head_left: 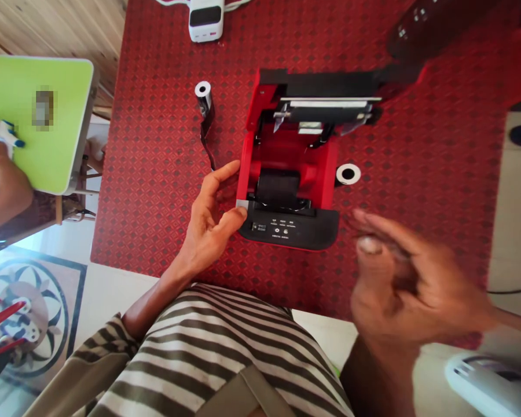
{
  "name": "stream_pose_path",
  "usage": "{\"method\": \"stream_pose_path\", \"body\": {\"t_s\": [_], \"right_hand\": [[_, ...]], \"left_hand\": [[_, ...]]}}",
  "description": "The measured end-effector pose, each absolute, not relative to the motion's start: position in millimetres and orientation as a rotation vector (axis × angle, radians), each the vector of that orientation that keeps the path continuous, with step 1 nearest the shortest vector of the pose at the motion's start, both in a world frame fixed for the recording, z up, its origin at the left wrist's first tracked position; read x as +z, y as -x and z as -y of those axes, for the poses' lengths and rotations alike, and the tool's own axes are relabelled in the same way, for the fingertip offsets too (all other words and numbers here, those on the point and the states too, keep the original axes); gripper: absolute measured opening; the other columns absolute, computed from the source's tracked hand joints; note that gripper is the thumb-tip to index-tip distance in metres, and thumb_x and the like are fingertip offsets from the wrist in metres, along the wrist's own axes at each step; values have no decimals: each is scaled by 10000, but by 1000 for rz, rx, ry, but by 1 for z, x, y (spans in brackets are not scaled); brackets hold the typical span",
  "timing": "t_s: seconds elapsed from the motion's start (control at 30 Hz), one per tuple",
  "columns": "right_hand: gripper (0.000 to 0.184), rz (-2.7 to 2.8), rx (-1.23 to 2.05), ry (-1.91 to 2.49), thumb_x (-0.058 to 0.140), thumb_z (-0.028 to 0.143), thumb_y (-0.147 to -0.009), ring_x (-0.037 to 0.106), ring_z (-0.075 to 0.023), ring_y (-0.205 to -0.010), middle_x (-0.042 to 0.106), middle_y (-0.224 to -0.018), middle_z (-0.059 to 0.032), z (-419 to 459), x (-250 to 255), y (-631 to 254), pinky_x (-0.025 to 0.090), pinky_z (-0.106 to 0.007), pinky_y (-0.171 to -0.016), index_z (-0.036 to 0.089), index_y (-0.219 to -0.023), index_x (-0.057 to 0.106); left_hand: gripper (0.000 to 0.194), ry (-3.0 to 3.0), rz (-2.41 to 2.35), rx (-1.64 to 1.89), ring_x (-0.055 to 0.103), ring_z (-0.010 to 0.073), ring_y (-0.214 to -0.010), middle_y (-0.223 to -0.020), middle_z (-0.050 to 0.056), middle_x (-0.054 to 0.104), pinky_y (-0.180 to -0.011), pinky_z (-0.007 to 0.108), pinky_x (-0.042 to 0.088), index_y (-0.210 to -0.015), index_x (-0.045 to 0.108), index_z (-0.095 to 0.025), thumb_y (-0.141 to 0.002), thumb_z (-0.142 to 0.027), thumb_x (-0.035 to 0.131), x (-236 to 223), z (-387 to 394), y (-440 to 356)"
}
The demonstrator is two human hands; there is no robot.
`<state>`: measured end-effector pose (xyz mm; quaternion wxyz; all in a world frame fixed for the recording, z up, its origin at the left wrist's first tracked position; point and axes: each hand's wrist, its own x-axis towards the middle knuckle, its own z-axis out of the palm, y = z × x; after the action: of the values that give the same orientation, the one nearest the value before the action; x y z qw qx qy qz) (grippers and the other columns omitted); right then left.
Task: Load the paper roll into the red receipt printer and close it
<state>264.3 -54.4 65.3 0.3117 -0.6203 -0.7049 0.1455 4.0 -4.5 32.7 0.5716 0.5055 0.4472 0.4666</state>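
A red receipt printer (pixel 289 156) with a black front panel (pixel 286 231) stands on the patterned red mat, its black lid (pixel 325 98) open toward the far side. A dark block (pixel 278 188) sits in its red compartment. My left hand (pixel 208 226) grips the printer's near left corner between thumb and fingers. My right hand (pixel 399 278) is blurred, to the right of the printer and not touching it. A small roll (pixel 203 95) with a dark strip (pixel 207 136) lies left of the printer. A white ring (pixel 348 174) lies to its right.
The patterned red mat (pixel 421 174) spreads under everything. A white boxy device (pixel 206 20) with a cable stands at its far edge. To the left, a person's hand (pixel 0 156) rests on a lime-green board (pixel 39 124). A blurred black object (pixel 429 29) is at the upper right.
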Motion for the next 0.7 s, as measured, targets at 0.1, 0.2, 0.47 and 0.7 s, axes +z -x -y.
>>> {"method": "stream_pose_path", "body": {"t_s": [0.1,0.2,0.47,0.7], "right_hand": [[361,1992,364,1616,846,491,-1177,909,-436,-1329,967,-1426,-115,31,91,-267,794,-616,-1061,405,-1519,923],[321,2151,303,1494,741,302,-1245,912,-379,-1342,974,-1457,-90,-2,113,-266,778,-592,-1156,376,-1497,925],[202,2587,357,1320,729,188,-1168,890,-366,-1044,915,-1076,-95,-69,98,-252,717,-519,-973,263,-1056,880],[120,2746,365,1308,810,149,-1079,848,-311,-933,894,-1070,-71,-89,89,-253,634,-441,-893,252,-1129,845]], "left_hand": [[739,-1236,-1049,1118,741,443,-1715,-1851,83,762,-1477,686,588,-1802,696,-431,-1149,-699,915,26,3,-2],[773,-1233,-1064,1149,737,450,-1669,-1816,101,757,-1436,682,598,-1783,723,-416,-1116,-741,936,20,2,-3],[723,-1293,-1027,1199,714,452,-1637,-1772,122,753,-1353,643,615,-1764,739,-395,-1134,-707,904,12,1,-6],[684,-1309,-1007,1221,697,462,-1660,-1794,116,739,-1437,694,567,-1783,739,-412,-1160,-645,899,13,3,-6]]}}
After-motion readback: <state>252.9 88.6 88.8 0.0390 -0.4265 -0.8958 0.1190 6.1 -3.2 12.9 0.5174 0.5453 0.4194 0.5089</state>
